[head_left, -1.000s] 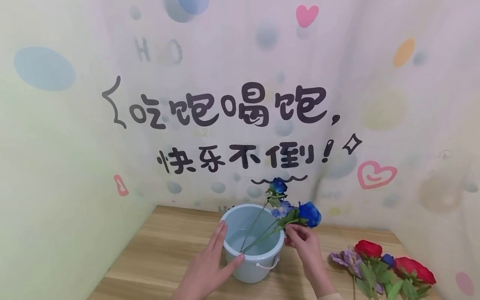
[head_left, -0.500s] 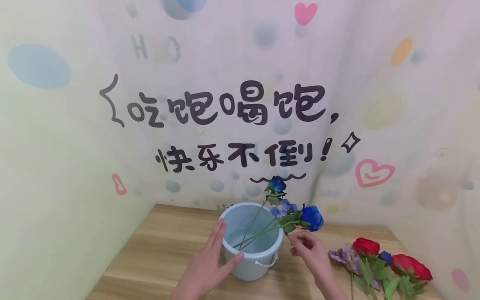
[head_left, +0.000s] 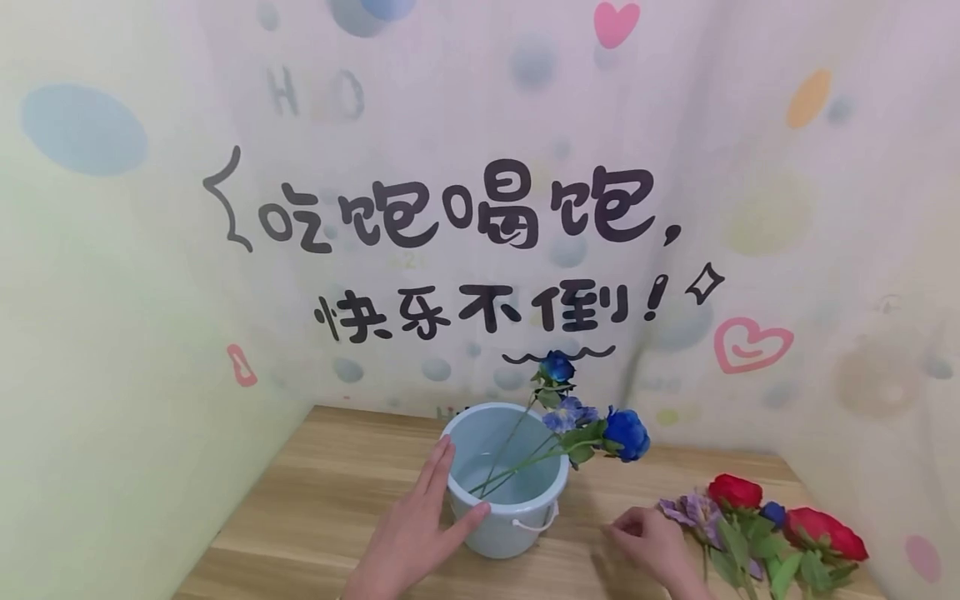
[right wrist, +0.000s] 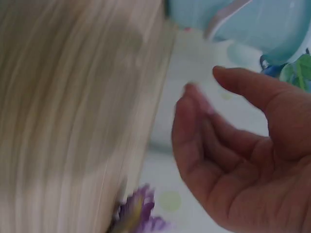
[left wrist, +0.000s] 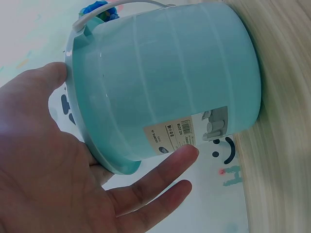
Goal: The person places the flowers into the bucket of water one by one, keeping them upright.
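A light blue bucket (head_left: 501, 533) stands upright on the wooden table. Against its rim rests my left hand (head_left: 412, 521), thumb at the near edge and fingers spread along the left side; the left wrist view shows two straight fingers (left wrist: 155, 182) beside the bucket's label (left wrist: 170, 138). Three artificial blue flowers lean in the bucket to the right: a small blue rose (head_left: 557, 367), a pale blue-violet bloom (head_left: 564, 414) and a large blue rose (head_left: 627, 433). My right hand (head_left: 651, 542) hovers empty between bucket and loose flowers, fingers loosely curved, as the right wrist view confirms.
On the table's right lies a pile of artificial flowers: red blooms (head_left: 825, 533), a purple flower (head_left: 697, 517), a small blue bud (head_left: 772, 514) and green leaves. The bucket's white handle (head_left: 536, 527) hangs toward the front right. A printed curtain (head_left: 480, 108) rises behind the table (head_left: 300, 517).
My right hand has let go of the large blue rose's stem and moved down and right, toward the pile. That rose now leans slightly farther right over the rim. My left hand stays put.
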A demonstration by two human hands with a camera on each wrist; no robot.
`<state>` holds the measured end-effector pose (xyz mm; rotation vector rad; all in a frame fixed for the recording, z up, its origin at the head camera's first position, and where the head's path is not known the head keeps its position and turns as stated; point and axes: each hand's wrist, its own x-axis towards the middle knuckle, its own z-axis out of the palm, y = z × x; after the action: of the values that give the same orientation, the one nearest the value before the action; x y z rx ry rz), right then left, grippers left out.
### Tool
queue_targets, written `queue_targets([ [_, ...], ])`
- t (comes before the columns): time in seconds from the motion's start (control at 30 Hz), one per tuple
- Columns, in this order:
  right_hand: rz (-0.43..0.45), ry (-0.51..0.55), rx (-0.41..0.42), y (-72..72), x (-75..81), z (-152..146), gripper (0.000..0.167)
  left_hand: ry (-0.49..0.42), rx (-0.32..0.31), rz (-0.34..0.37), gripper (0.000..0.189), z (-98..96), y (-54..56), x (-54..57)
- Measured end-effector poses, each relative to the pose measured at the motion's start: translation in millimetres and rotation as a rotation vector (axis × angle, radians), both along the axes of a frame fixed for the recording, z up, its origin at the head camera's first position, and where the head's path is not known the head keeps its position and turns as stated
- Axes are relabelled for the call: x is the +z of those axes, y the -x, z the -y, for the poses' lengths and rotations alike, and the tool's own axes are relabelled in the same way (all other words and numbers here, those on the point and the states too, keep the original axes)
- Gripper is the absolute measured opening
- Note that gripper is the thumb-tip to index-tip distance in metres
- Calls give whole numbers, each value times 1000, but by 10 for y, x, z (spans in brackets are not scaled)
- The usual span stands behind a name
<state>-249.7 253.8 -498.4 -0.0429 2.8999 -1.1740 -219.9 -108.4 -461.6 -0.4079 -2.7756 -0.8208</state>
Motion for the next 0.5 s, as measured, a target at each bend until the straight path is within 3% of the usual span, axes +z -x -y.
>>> queue_targets([
  [0.13, -118, -294, -147, 68, -82, -282, 30, -5, -4, 3, 100, -18, 13, -4],
  [0.2, -97, -382, -207, 96, -127, -441, 40, -8, 0, 16, 100, -25, 15, -1],
  [0.37, 59, -414, -248, 83, -242, -774, 46, -19, -4, 28, 100, -25, 4, 22],
  [0.5, 105, -379, -224, 38, -261, -898, 36, -21, -6, 24, 100, -15, 0, 34],
])
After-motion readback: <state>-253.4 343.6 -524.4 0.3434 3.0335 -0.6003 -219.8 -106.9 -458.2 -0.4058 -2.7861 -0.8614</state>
